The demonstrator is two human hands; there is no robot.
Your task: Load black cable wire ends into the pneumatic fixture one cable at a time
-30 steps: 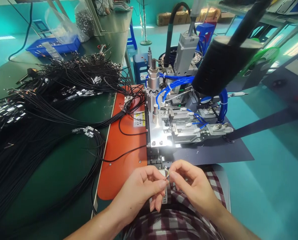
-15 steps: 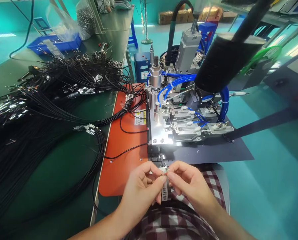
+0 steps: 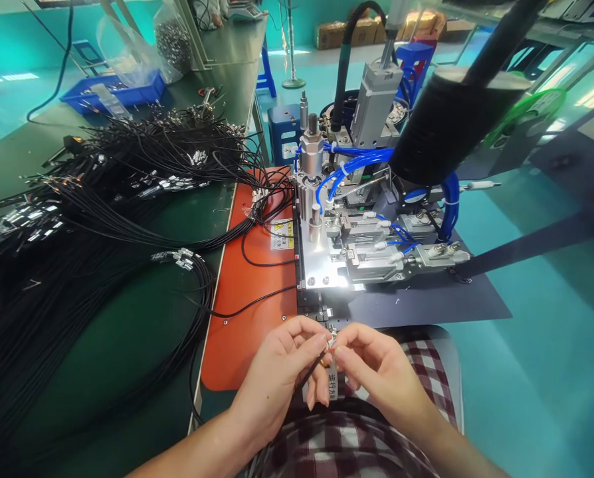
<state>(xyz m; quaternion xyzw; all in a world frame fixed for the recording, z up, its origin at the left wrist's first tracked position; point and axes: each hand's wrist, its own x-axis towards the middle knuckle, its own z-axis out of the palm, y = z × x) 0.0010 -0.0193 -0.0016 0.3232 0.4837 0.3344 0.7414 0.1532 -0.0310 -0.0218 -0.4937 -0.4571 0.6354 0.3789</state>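
My left hand [image 3: 276, 372] is closed around a thin black cable [image 3: 310, 374], which runs from its fingertips down toward my lap. Fine light-coloured wire ends [image 3: 331, 343] show at the tip of that cable. Thumb and index finger of my right hand [image 3: 384, 368] pinch at these wire ends, so the two hands nearly touch. How many wires there are is too small to tell. Just beyond my fingertips is the front edge of a metal bench machine [image 3: 321, 262] with cylinders and blue air tubes. A label strip with printed characters [image 3: 332, 385] sits below the hands.
An orange plate [image 3: 250, 312] adjoins the machine's left side, with several black cables across it. On the green table [image 3: 112, 318] lie big bundles of black cables [image 3: 147, 146] with metal ends. A blue tray [image 3: 112, 93] stands behind them. A thick black tube [image 3: 441, 126] overhangs at right.
The left fingers have shifted and the lower ones have opened out, so the black cable now shows below the thumb. My right hand stays pinched at the wire ends. The view has moved slightly.
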